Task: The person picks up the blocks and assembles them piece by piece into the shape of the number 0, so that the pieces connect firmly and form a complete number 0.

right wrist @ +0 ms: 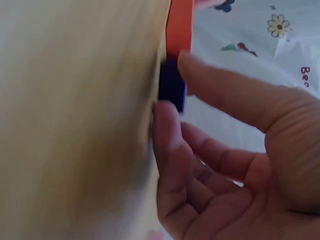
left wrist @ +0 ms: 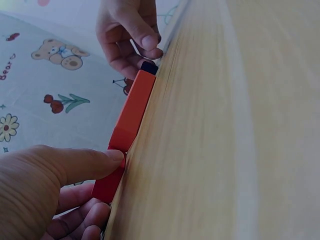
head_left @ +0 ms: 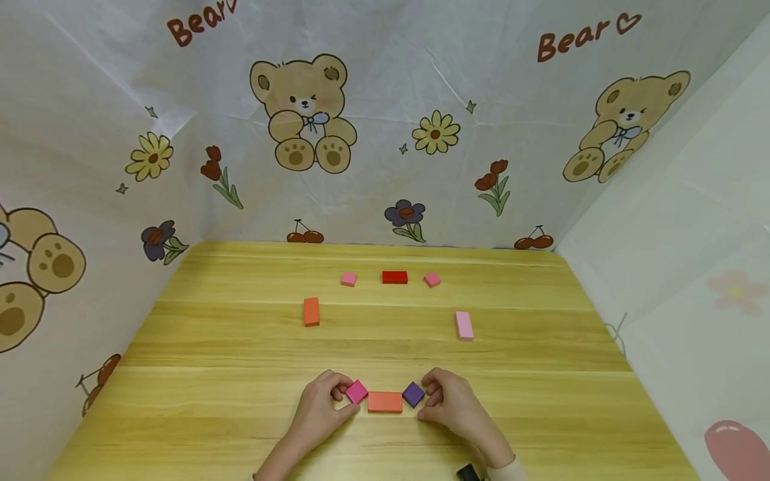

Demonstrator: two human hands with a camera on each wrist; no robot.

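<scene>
An orange-red rectangular block (head_left: 385, 402) lies flat on the wooden table. At its left end sits a magenta square block (head_left: 357, 392), turned cornerwise; my left hand (head_left: 321, 405) pinches it between thumb and fingers. On the other end, a purple square block (head_left: 413, 394) stands cornerwise too, near or touching the orange-red one. My right hand (head_left: 452, 403) is beside the purple block, thumb and fingertips spread around its right corner. From the head view the right thumb looks slightly apart from it. The right wrist view shows the purple block (right wrist: 172, 87) close to the thumb and forefinger.
Farther back on the table (head_left: 240, 381) lie an orange block (head_left: 311, 312) at left and a light pink block (head_left: 464, 326) at right. A red block (head_left: 394, 277) lies near the rear edge, between two small pink blocks (head_left: 349, 279). A bear-printed sheet (head_left: 373, 200) hangs behind.
</scene>
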